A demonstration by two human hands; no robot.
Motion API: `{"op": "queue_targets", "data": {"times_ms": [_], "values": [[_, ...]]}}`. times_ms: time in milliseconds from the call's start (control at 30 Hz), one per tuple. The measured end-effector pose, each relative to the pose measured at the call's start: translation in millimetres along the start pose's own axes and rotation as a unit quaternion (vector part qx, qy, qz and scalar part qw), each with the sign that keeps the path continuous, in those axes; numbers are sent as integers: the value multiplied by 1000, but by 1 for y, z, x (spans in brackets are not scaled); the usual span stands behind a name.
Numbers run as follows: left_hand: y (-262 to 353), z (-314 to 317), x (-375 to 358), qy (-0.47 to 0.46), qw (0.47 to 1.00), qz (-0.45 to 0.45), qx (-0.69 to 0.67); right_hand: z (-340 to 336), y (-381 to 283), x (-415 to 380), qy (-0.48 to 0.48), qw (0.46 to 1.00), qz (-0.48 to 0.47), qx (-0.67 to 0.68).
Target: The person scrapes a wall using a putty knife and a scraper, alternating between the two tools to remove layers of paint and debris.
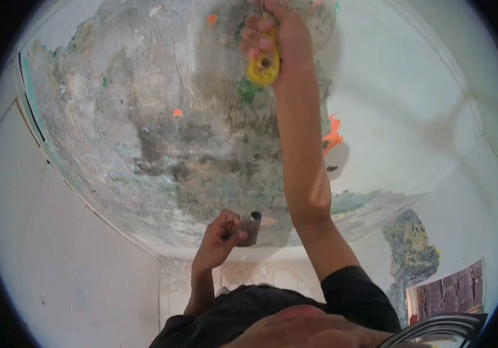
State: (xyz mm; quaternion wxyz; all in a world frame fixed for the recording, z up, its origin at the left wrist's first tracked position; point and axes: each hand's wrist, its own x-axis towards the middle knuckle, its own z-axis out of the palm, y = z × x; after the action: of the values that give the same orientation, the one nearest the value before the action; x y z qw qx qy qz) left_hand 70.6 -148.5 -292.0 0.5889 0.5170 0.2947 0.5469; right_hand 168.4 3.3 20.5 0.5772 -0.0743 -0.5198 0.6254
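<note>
My right hand (269, 32) is raised at the top of the head view, its fingers wrapped round the yellow handle of a scraper (263, 68). The handle's rounded end has a hole in it; the blade end is not visible. Behind it is a wall (127, 81) with a large bare, stained grey patch. Low in the middle, my left hand (221, 236) is closed on a small dark brown piece (251, 232) with a black upper edge. What kind of thing that is I cannot make out.
Pale coating (400, 98) covers the wall's right part, with orange flakes (333, 134) at its border. Another rough patch (412, 249) is at the lower right, near a brown framed opening (449, 288). A pale side wall (75, 249) stands at left.
</note>
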Motion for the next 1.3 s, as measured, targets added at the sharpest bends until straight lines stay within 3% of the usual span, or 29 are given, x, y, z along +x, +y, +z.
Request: {"op": "queue_targets", "data": {"times_ms": [33, 133, 233, 333, 433, 533, 633, 733, 833, 933, 1033, 1167, 1300], "values": [[1, 0, -2, 1, 1000, -10, -6, 2, 2, -3, 22, 1000, -6, -10], [2, 1, -2, -1, 1000, -3, -11, -24, -11, 5, -61, 992, 85, -63], [6, 0, -2, -4, 1000, 1, -9, -13, -13, 6, -29, 998, 56, 3], [5, 4, -7, 1, 1000, -3, -3, -20, -11, 0, -55, 995, 47, -74], [6, 0, -7, 5, 1000, 10, -6, -10, -13, 0, 14, 998, 19, -59], [3, 0, -11, -1, 1000, 3, -2, -20, -14, 6, 33, 992, 83, -89], [7, -4, -11, 10, 1000, 10, 0, -24, -19, 8, -64, 997, -18, -40], [7, -3, -10, 4, 1000, 19, -1, -19, -21, 3, -50, 993, 42, -95], [7, -5, -7, 0, 1000, 21, 3, -32, -28, 7, -101, 993, 45, -42], [8, 0, -7, -1, 1000, 11, 0, -35, -11, 14, -133, 984, 108, -48], [9, -3, -7, -5, 1000, 25, -4, -40, -27, 3, 29, 993, -20, -110], [10, -8, -12, 13, 1000, 24, 10, -32, -13, -14, 36, 984, 26, -173], [14, -7, -13, 8, 1000, 17, 10, -68, -32, -25, -38, 996, -2, -83]]}}
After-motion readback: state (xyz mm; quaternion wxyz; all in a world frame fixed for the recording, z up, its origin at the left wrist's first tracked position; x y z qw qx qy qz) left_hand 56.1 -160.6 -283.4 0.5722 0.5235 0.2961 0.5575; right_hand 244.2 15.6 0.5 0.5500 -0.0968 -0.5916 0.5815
